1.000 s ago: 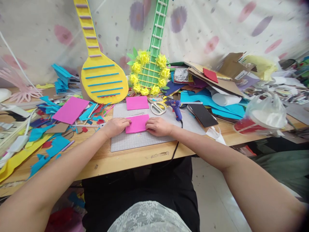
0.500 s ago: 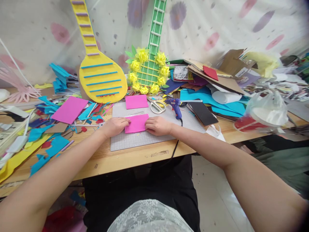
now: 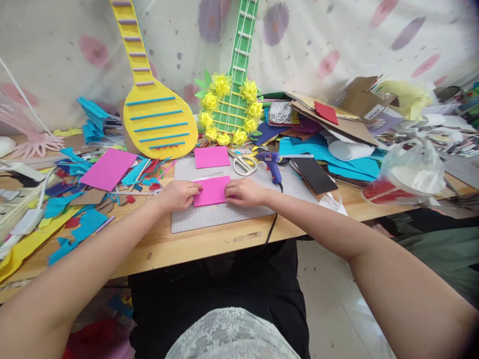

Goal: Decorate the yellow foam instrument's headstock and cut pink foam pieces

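A bright pink rectangular sheet (image 3: 211,192), paper or thin foam, lies on the grey cutting mat (image 3: 239,219). My left hand (image 3: 179,195) pinches its left edge, thumb and fingers close together. At the right edge, my right hand (image 3: 245,192) has curled fingers closed on the same sheet. Just behind it rests another pink piece (image 3: 212,157). White-handled scissors (image 3: 245,165) lie to the right of that piece, and a blue glue gun (image 3: 272,167) stands beside them, its cord running off the table's front edge.
A yellow lute-shaped craft (image 3: 160,122) and a green one with yellow flowers (image 3: 232,107) lean at the back. Coloured scraps and a larger pink sheet (image 3: 109,169) cover the left. A phone (image 3: 313,174), cardboard pile (image 3: 337,124) and bagged cup (image 3: 404,179) are right.
Almost nothing differs. Both hands keep to the two ends of the pink sheet, with only a very slight shift of the right hand.
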`<state>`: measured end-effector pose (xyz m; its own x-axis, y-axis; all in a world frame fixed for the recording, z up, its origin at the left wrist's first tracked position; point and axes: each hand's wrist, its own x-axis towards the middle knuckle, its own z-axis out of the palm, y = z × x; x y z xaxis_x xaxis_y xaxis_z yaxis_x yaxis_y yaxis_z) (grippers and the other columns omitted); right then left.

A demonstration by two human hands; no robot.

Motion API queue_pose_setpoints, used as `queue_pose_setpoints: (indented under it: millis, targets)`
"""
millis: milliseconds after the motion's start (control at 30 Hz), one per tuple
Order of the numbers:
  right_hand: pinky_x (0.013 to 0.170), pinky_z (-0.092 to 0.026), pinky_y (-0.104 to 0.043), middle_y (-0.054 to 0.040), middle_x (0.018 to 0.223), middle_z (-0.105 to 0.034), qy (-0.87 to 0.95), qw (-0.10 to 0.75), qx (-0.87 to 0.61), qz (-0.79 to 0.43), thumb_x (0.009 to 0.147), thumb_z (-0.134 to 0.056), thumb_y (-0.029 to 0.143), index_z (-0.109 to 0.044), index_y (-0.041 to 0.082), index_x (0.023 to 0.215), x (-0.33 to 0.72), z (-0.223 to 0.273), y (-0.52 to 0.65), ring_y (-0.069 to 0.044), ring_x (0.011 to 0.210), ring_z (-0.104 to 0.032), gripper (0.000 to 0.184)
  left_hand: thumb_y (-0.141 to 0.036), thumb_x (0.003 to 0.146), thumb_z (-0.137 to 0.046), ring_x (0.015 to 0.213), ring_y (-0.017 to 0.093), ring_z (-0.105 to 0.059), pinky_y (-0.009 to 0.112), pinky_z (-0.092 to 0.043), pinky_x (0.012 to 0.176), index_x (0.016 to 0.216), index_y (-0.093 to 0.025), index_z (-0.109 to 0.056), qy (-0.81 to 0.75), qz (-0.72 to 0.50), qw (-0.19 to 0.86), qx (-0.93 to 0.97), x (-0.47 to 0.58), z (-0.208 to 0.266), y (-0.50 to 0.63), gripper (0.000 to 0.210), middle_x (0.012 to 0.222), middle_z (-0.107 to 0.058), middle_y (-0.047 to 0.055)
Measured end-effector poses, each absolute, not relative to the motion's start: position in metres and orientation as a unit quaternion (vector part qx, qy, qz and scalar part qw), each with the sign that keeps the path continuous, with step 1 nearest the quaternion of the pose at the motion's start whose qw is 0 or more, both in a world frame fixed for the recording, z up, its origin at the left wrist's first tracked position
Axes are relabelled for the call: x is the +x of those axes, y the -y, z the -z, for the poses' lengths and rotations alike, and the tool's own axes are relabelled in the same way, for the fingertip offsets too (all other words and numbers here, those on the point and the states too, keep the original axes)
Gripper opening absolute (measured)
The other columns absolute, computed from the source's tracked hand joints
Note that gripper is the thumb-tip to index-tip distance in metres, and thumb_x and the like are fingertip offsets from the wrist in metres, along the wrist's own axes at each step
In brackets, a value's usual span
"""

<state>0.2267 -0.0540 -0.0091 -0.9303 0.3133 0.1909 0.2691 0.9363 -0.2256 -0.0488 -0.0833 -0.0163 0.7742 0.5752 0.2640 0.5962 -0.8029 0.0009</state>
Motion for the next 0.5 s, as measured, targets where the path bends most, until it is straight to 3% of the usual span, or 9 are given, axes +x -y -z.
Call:
queue_pose_setpoints:
  millis: [200,500]
  targets:
    - [0.077,-0.044,-0.026,-0.0035,0.082,-0.061,0.933,0.056,-0.184,-0.305,0.078,-0.057,0.011,-0.064,0.014,0.080,0.220,0.006,0.035,-0.013,0.079,-0.054,0.008,-0.032,0.086,-0.047,0.087,0.020,-0.063,0.034,-0.050,0.080,0.083,-0.018,-0.063,0.342,0.121,0.033,-0.931,-0.038,0.012,0.085,0.021,0.095,-0.068,0.008]
    - [0.073,-0.043,-0.023,-0.0005,0.077,-0.059,0.912,0.000,-0.191,-0.362,0.075,-0.055,0.005,-0.063,0.014,0.080,0.215,0.004,0.026,-0.010,0.075,-0.052,0.014,-0.044,0.084,-0.054,0.095,0.022,-0.056,0.038,-0.044,0.087,0.096,-0.018,-0.060,0.375,0.098,0.014,-0.922,-0.036,0.014,0.083,0.030,0.097,-0.062,0.008]
